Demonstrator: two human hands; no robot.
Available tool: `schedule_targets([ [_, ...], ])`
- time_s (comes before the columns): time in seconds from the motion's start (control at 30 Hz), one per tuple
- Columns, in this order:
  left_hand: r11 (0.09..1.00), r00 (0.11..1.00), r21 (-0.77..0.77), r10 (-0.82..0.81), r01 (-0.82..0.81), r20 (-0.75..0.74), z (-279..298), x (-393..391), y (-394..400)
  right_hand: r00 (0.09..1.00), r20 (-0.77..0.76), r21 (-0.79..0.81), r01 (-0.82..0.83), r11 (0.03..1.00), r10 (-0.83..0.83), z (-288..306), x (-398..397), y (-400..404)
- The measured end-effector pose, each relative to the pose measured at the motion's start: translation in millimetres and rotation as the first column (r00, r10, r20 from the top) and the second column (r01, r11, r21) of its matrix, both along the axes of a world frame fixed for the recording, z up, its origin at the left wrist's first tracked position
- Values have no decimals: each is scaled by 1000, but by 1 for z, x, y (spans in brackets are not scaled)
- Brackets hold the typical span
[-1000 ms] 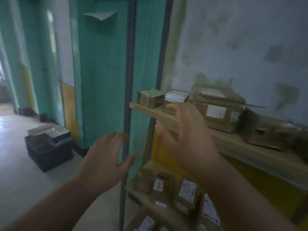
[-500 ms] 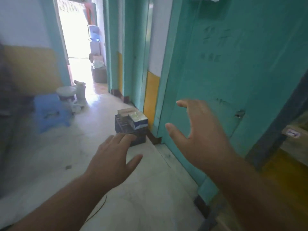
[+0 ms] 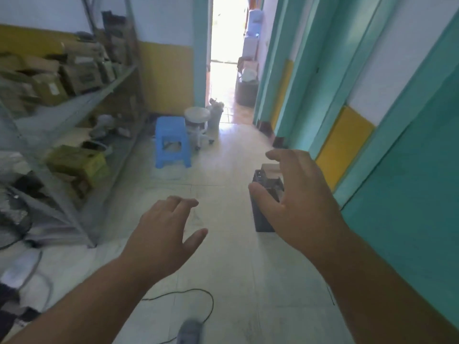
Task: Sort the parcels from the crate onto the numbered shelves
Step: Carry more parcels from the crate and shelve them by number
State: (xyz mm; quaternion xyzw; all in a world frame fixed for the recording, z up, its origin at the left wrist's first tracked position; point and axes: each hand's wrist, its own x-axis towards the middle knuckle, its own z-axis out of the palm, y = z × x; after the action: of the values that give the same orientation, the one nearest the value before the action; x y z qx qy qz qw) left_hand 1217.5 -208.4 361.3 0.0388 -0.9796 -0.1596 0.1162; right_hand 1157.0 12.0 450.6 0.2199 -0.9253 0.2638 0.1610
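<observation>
A dark crate (image 3: 260,217) stands on the floor by the teal wall on the right, with a pale parcel (image 3: 271,170) showing at its top. My right hand (image 3: 298,202) hovers in front of it, fingers spread and empty, hiding most of the crate. Lower and to the left, my left hand (image 3: 166,234) is held out palm down, fingers apart, holding nothing. A metal shelf rack (image 3: 82,100) along the left wall carries several cardboard parcels (image 3: 79,73).
A blue plastic stool (image 3: 172,142) and a white bucket (image 3: 197,120) stand mid-corridor ahead. A black cable (image 3: 198,301) loops across the floor near me. A bright doorway (image 3: 226,45) lies at the far end. Teal doors and pillars (image 3: 409,194) line the right side.
My view has swung left, away from the shelf with parcels toward the corridor. The crate on the floor now sits behind my right hand. Both hands stay open and empty.
</observation>
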Motion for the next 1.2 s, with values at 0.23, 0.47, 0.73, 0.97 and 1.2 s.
schedule_targets([
  [0.23, 995, 994, -6, -98, 98, 53, -7, -184, -54, 992, 57, 3, 109, 994, -109, -9, -156, -53],
  [0.47, 954, 949, -32, -291, 297, 124, -15, -367, -44, 940, 68, 39, 333, 942, -335, -12, -292, -28],
  [0.73, 949, 941, -51, -302, 312, 150, -25, -558, -30, 936, 79, 109, 334, 936, -343, -28, -489, -15],
  [0.97, 964, 950, -88, -228, 251, 213, -33, -699, -72, 961, 101, 126, 244, 961, -257, -39, -660, -58],
  [1.2, 861, 847, -141, -430, 489, 312, -68, -882, -81, 891, 114, 124, 427, 896, -440, -68, -793, -67],
])
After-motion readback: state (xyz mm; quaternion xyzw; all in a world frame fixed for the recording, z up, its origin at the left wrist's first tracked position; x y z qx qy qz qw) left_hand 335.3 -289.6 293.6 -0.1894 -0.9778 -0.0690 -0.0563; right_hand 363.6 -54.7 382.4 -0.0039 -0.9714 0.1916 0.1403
